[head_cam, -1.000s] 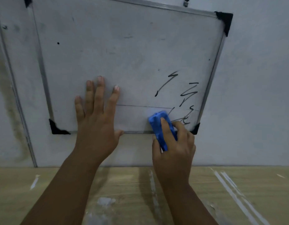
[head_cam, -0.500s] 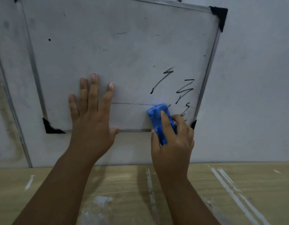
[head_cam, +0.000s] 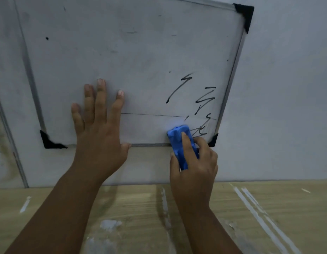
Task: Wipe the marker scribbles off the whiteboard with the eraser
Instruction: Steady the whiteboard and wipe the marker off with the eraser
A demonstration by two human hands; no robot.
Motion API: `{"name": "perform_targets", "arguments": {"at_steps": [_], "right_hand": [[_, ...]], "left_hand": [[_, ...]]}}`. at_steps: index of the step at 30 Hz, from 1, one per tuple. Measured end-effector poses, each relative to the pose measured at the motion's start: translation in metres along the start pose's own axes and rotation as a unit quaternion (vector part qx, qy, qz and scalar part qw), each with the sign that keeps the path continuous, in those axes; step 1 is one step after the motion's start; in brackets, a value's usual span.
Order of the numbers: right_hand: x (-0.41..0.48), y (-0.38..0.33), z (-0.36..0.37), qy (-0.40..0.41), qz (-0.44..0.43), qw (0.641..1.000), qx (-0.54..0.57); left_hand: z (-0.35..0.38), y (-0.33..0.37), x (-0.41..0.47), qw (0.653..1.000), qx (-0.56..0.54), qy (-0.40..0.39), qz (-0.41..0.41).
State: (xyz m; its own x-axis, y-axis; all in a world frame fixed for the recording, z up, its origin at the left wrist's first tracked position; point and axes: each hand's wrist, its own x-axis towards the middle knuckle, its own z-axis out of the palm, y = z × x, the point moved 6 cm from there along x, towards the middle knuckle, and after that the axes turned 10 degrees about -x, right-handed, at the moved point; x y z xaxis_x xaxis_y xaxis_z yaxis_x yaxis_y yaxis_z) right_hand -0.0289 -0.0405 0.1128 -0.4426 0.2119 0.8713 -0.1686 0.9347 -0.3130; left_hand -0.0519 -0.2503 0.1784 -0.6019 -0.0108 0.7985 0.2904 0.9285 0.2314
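A whiteboard (head_cam: 133, 57) with a metal frame and black corner caps hangs tilted on the wall. Black marker scribbles (head_cam: 205, 99) remain near its lower right corner. My right hand (head_cam: 194, 162) grips a blue eraser (head_cam: 178, 142), which lies across the board's bottom edge just left of the lowest scribbles. My left hand (head_cam: 98, 125) is pressed flat on the board's lower middle, fingers spread, holding nothing.
The board hangs on a grey-white wall (head_cam: 287, 88). A wooden surface (head_cam: 232, 217) with white paint streaks runs below the wall. A metal strip (head_cam: 10, 143) runs down the wall at the left.
The eraser slid down a little, from on the board to across its bottom edge. More of the lowest scribbles show beside it. My left hand stays flat on the board.
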Motion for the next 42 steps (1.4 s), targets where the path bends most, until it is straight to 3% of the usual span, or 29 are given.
{"name": "perform_targets", "arguments": {"at_steps": [5,11,16,21,26,31,36,42], "right_hand": [[-0.003,0.002,0.000,0.011,-0.005,1.000,0.011],[-0.007,0.020,0.001,0.034,0.055,0.997,0.029],[-0.012,0.002,0.003,0.013,-0.002,0.999,0.035],[-0.009,0.024,0.000,0.031,0.088,0.995,0.043],[-0.013,0.006,0.002,0.012,0.023,0.998,0.061],[-0.011,0.032,-0.001,0.036,0.134,0.986,0.088],[-0.015,0.015,0.005,0.008,0.088,0.992,0.090],[-0.009,0.035,0.000,0.040,0.142,0.984,0.096]], "left_hand": [[0.001,0.004,0.000,1.000,-0.013,0.003,-0.001],[0.003,0.003,0.000,1.000,-0.015,0.001,-0.009],[0.004,0.001,0.000,1.000,-0.011,0.000,-0.015],[0.004,0.001,0.000,1.000,-0.021,0.007,-0.008],[0.003,0.002,0.000,1.000,-0.016,0.011,-0.007],[0.004,0.001,0.001,1.000,-0.018,0.007,-0.006],[0.003,0.002,0.000,1.000,-0.018,0.005,-0.006],[0.004,0.002,0.001,1.000,-0.030,0.010,-0.002]]}}
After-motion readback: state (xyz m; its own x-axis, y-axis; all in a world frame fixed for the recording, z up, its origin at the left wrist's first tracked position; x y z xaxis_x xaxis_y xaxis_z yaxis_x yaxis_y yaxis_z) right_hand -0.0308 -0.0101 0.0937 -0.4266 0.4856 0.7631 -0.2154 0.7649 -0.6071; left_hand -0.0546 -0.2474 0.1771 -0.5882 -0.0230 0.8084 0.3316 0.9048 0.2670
